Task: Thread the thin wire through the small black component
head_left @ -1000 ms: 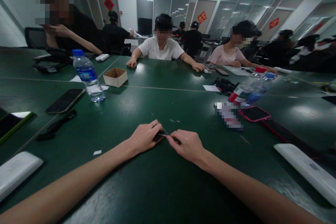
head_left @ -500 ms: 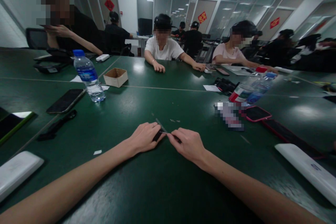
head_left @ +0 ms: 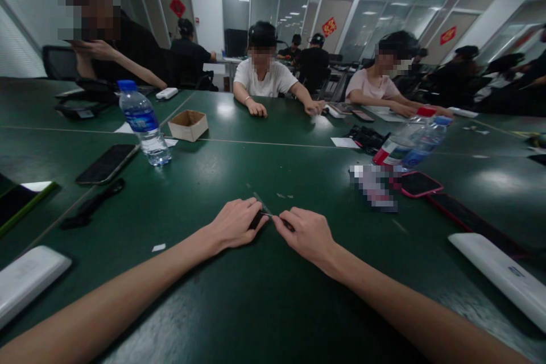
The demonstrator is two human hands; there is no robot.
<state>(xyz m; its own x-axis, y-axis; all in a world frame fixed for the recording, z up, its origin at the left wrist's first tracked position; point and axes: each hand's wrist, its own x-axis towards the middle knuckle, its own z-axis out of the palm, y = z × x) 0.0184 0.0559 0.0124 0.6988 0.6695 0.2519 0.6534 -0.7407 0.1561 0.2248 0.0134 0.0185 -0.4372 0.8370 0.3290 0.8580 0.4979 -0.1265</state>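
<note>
My left hand (head_left: 236,222) rests low over the table, its fingers closed around a small black object (head_left: 256,220) that shows only in part. A thin, pale, shiny sliver reaches from there toward my right hand (head_left: 305,233). That hand is closed too, thumb and fingertips pinching near the sliver's end, with a small dark object (head_left: 289,225) partly visible under the curled fingers. Just beyond the fingertips a narrow clear strip (head_left: 261,201) lies at a slant. I cannot make out the kind of either dark object.
Paper scraps (head_left: 158,248) dot the green table (head_left: 230,307). On the left are a water bottle (head_left: 147,125), a small open box (head_left: 188,126) and a phone (head_left: 106,164). Bottles (head_left: 394,139), a pink-edged phone (head_left: 421,183) and a white device (head_left: 499,276) lie right. People sit opposite.
My hands stay in nearly the same place, with a slight shift of the right fingers. Across the table, a person's hand has moved a little to the left over a shiny item.
</note>
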